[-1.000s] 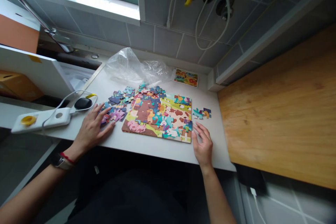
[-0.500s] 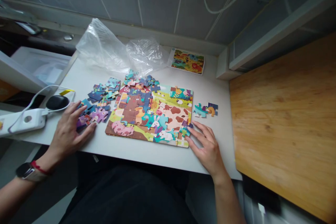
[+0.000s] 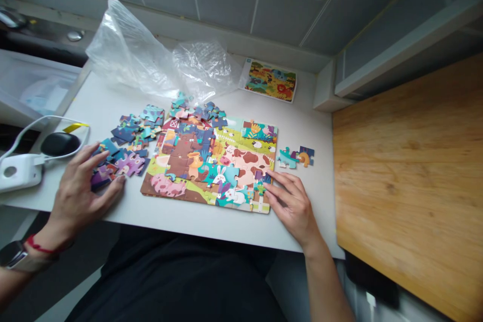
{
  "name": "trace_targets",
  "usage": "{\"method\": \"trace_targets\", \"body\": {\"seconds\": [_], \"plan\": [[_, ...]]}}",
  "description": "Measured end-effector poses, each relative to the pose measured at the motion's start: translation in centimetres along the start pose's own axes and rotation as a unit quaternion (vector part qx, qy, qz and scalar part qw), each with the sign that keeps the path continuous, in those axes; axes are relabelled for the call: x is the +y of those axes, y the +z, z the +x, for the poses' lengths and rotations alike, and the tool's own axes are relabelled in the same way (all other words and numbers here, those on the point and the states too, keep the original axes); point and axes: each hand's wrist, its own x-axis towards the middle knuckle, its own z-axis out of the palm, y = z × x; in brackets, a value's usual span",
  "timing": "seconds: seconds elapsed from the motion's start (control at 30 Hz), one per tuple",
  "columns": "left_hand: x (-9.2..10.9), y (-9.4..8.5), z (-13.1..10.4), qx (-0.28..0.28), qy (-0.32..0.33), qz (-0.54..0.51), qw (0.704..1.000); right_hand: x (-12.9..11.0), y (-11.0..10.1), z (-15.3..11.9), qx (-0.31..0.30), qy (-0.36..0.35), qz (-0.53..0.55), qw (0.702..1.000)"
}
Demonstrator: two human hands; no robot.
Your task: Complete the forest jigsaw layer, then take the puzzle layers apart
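A farm jigsaw puzzle [image 3: 251, 161] with a cow and a pig lies flat on the white table. On its left half sits a partly joined section of puzzle pieces [image 3: 184, 153] with a bear and a rabbit. My right hand [image 3: 292, 204] is at the puzzle's lower right corner, thumb and fingertips closed on a small blue and green puzzle piece [image 3: 260, 181] resting there. Over on the left, my left hand [image 3: 81, 191] is open, fingers spread against a heap of loose purple and blue pieces [image 3: 130, 163].
Crumpled clear plastic bags [image 3: 132, 63] lie behind the puzzle, beside a picture card [image 3: 269, 80]. A few joined pieces [image 3: 296, 157] are right of the puzzle. A power strip [image 3: 18, 173] with a black plug stands at left. A wooden board [image 3: 407, 161] borders the right.
The view has shifted, so the puzzle and left hand appear further left. My right fingertips sit slightly further over the puzzle's right edge. My left hand stays by the loose pieces.
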Motion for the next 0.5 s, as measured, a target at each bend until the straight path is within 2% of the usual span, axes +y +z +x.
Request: {"method": "trace_targets", "body": {"seconds": [0.33,0.5], "plan": [[0.37,0.0,-0.17,0.011,-0.017,-0.005,1.0,-0.11,0.14,-0.33,0.024,0.014,0.009,1.0],[-0.09,0.16,-0.61,0.04,-0.036,0.014,0.998,0.13,0.02,-0.74,0.079,0.039,0.039,0.995]]}}
